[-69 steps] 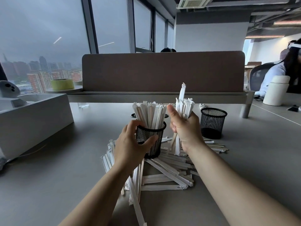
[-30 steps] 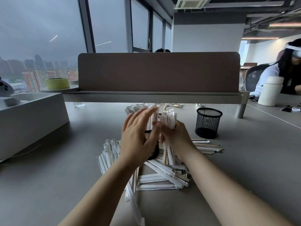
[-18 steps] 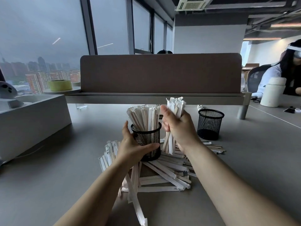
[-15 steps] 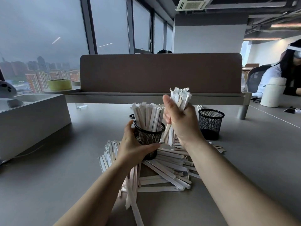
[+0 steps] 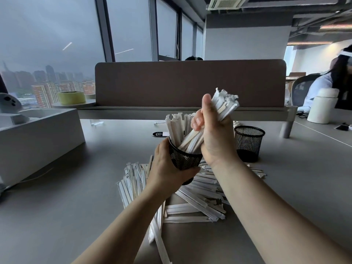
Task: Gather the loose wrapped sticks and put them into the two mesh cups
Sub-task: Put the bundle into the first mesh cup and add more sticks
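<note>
The flat grey desk (image 5: 76, 216) carries a pile of loose white paper-wrapped sticks (image 5: 200, 199) at its centre. A black wire-mesh cup (image 5: 248, 143) stands upright on the desk, beyond and to the right of the pile. The left hand (image 5: 167, 168) wraps fingers and thumb round a second black wire-mesh cup (image 5: 182, 159), tilted above the pile and holding sticks. The right hand (image 5: 215, 138) grips a bundle of wrapped sticks (image 5: 226, 103), fingers curled tight; its lower ends enter the held cup's mouth.

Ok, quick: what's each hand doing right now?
Left hand: grips the tilted mesh cup.
Right hand: grips a bundle of wrapped sticks, lower ends in the cup's mouth.
</note>
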`<control>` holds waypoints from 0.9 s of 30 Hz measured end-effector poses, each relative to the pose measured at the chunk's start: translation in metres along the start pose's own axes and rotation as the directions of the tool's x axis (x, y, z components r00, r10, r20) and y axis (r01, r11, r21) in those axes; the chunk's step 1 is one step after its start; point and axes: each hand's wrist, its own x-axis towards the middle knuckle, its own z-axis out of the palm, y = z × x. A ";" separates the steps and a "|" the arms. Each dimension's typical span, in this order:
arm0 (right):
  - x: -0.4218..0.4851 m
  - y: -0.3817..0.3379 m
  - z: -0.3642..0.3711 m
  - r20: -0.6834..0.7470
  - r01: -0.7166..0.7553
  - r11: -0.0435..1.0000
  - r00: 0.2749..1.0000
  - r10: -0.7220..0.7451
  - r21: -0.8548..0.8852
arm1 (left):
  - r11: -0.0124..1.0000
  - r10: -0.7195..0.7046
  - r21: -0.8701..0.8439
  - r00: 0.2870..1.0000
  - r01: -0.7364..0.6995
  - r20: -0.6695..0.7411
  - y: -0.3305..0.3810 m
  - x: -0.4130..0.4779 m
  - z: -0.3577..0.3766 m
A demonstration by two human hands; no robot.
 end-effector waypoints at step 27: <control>-0.010 0.019 -0.008 0.057 0.006 0.244 0.978 0.203 -0.970 | 0.994 -0.051 -0.097 0.998 0.053 0.025 -0.005 -0.002 0.004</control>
